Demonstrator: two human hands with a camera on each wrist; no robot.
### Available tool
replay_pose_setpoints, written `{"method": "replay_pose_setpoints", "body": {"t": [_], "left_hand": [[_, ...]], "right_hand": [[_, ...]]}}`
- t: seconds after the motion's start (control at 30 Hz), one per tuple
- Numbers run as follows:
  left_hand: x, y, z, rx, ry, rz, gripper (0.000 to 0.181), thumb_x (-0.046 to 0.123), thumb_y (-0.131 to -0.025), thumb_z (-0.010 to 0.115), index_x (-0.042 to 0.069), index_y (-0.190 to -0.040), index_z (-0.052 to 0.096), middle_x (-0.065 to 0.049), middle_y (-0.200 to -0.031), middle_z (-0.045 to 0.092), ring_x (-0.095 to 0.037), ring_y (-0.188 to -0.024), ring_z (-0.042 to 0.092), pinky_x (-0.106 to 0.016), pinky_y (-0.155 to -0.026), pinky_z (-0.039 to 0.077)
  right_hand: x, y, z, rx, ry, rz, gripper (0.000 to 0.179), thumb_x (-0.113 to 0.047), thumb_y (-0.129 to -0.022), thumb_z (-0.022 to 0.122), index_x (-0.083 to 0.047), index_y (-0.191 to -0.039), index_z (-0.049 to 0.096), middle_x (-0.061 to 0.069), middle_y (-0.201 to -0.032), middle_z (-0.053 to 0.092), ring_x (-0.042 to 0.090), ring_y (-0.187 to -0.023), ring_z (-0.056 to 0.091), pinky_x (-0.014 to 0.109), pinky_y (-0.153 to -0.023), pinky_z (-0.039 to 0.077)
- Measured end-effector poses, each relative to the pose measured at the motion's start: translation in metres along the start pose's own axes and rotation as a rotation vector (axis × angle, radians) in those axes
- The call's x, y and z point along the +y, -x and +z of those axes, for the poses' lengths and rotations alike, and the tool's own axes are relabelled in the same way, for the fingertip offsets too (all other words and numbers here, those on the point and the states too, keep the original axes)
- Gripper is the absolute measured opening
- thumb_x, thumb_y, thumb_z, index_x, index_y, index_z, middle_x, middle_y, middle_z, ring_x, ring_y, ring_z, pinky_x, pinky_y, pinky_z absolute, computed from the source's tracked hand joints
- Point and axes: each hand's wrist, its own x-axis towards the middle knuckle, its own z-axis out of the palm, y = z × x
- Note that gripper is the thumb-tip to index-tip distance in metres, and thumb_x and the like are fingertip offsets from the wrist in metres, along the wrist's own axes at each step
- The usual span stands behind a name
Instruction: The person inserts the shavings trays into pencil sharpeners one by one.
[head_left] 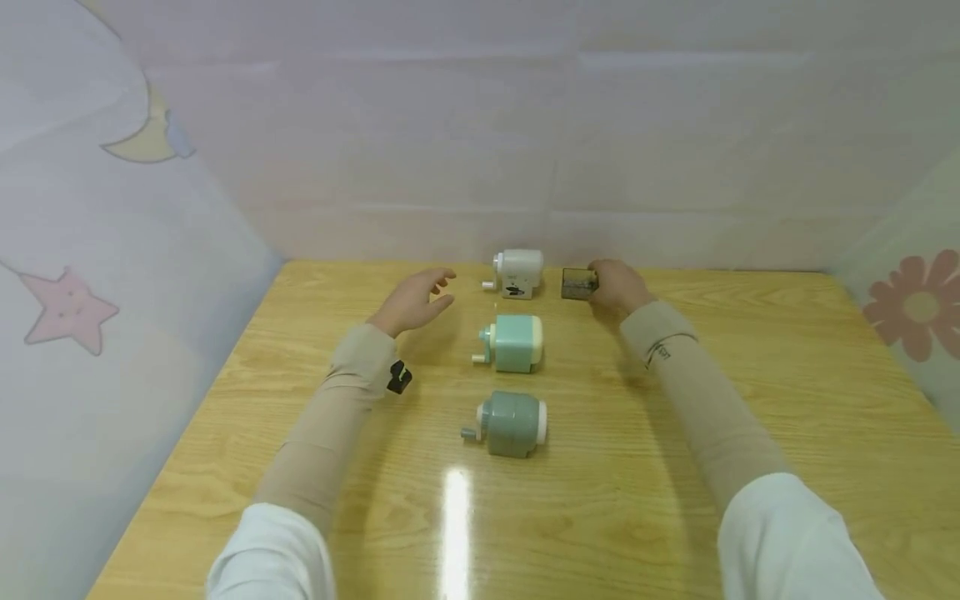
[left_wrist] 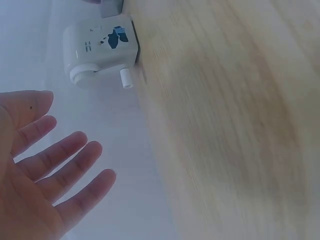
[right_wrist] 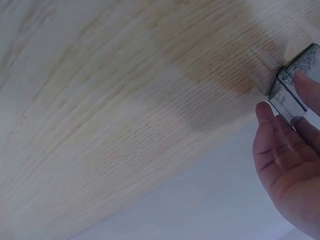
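My right hand (head_left: 618,285) pinches a small see-through shavings drawer (head_left: 577,284) between thumb and fingers, near the back edge of the table. Grey shavings show inside the drawer (right_wrist: 303,62) in the right wrist view. To its left stands a white crank pencil sharpener (head_left: 521,272) with a dark printed picture on its side. My left hand (head_left: 414,300) hovers left of that sharpener, its fingers spread and relaxed with nothing in them. In the left wrist view the white sharpener (left_wrist: 100,45) lies beyond the fingertips, its crank facing this hand.
Nearer to me, in a column, stand a mint-green crank sharpener (head_left: 514,343) and a grey-green one (head_left: 514,423), cranks to the left. A small black piece (head_left: 400,377) shows beside the left sleeve. A pale wall (head_left: 420,167) borders the wooden table (head_left: 637,500) at the back.
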Motion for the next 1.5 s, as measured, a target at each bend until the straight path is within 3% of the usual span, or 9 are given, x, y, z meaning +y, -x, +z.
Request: {"method": "replay_pose_setpoints", "body": {"t": [0.23, 0.4, 0.63, 0.77, 0.9, 1.13, 1.5], "left_hand": [[0.010, -0.026, 0.003, 0.003, -0.010, 0.013, 0.047, 0.017, -0.094, 0.051, 0.004, -0.136, 0.038, -0.016, -0.135, 0.041, -0.034, -0.110, 0.049, -0.042, -0.091, 0.042], [0.019, -0.046, 0.001, -0.005, -0.086, 0.001, 0.050, 0.020, -0.093, 0.052, 0.009, -0.139, 0.035, -0.013, -0.138, 0.039, -0.029, -0.119, 0.044, -0.041, -0.097, 0.038], [0.032, -0.069, 0.003, -0.071, -0.203, -0.015, 0.052, 0.022, -0.092, 0.053, 0.012, -0.140, 0.035, -0.012, -0.142, 0.035, -0.027, -0.130, 0.030, -0.040, -0.105, 0.028], [0.037, -0.079, 0.006, -0.115, -0.260, -0.026, 0.053, 0.024, -0.093, 0.051, 0.013, -0.141, 0.032, -0.012, -0.142, 0.034, -0.027, -0.130, 0.031, -0.040, -0.105, 0.028], [0.038, -0.088, 0.014, -0.121, -0.301, 0.012, 0.051, 0.025, -0.094, 0.050, 0.008, -0.140, 0.034, -0.013, -0.137, 0.040, -0.026, -0.125, 0.038, -0.037, -0.103, 0.031], [0.035, -0.097, 0.027, -0.083, -0.291, 0.040, 0.045, 0.023, -0.091, 0.056, 0.004, -0.131, 0.044, -0.012, -0.117, 0.057, -0.023, -0.104, 0.054, -0.032, -0.090, 0.044], [0.044, -0.094, 0.026, -0.072, -0.240, -0.026, 0.039, 0.020, -0.090, 0.058, 0.003, -0.124, 0.049, -0.010, -0.115, 0.058, -0.021, -0.103, 0.054, -0.030, -0.091, 0.043]], "right_hand": [[0.001, 0.003, 0.000, -0.004, 0.012, 0.010, 0.060, -0.007, -0.081, 0.067, 0.011, -0.130, 0.038, 0.031, -0.130, 0.040, 0.045, -0.118, 0.038, 0.053, -0.096, 0.034], [0.001, 0.005, -0.001, -0.010, 0.012, 0.018, 0.059, -0.006, -0.081, 0.066, 0.011, -0.130, 0.038, 0.031, -0.130, 0.040, 0.045, -0.118, 0.037, 0.053, -0.096, 0.034], [0.002, 0.007, 0.000, -0.017, 0.013, 0.033, 0.060, -0.007, -0.082, 0.066, 0.011, -0.131, 0.037, 0.030, -0.131, 0.040, 0.044, -0.118, 0.038, 0.053, -0.096, 0.034], [0.002, 0.007, 0.002, -0.002, 0.018, 0.028, 0.060, -0.008, -0.081, 0.067, 0.010, -0.131, 0.038, 0.030, -0.131, 0.040, 0.044, -0.118, 0.039, 0.052, -0.096, 0.035], [0.002, 0.008, 0.004, 0.013, 0.014, 0.029, 0.060, -0.009, -0.081, 0.068, 0.009, -0.130, 0.039, 0.029, -0.129, 0.042, 0.043, -0.117, 0.040, 0.052, -0.095, 0.036], [-0.009, 0.013, 0.002, 0.019, 0.006, 0.020, 0.059, -0.006, -0.080, 0.067, 0.010, -0.130, 0.040, 0.029, -0.129, 0.042, 0.043, -0.118, 0.039, 0.052, -0.096, 0.034], [-0.011, 0.012, 0.000, 0.015, 0.033, 0.004, 0.059, -0.007, -0.080, 0.067, 0.009, -0.129, 0.040, 0.029, -0.128, 0.043, 0.043, -0.116, 0.041, 0.053, -0.095, 0.036]]}}
